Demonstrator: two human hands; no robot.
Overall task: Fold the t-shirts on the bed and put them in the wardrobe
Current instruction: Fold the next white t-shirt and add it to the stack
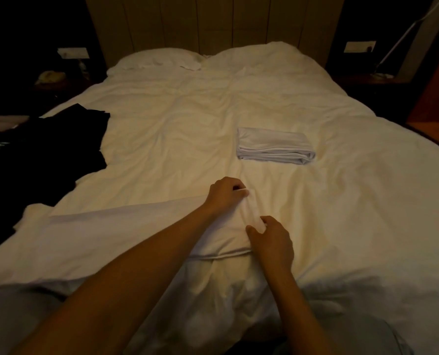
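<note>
I count three t-shirts on the bed (341,201), and by my reading the job is roughly a third done. One pale folded t-shirt (274,146) lies finished as a neat rectangle near the middle of the bed, a little toward its right edge. The white t-shirt (126,234) is spread flat along the near edge, running out to the left; I have it in both hands at its right end. My left hand (226,194) pinches a bit of its cloth with curled fingers, and my right hand (271,238), just nearer me, grips the same edge between thumb and fingers. I judge this to be the start of a fold. The black t-shirt (59,149) lies crumpled at the left edge, untouched; whether it is one garment or more I cannot tell. No wardrobe is in sight, so all the putting away remains.
</note>
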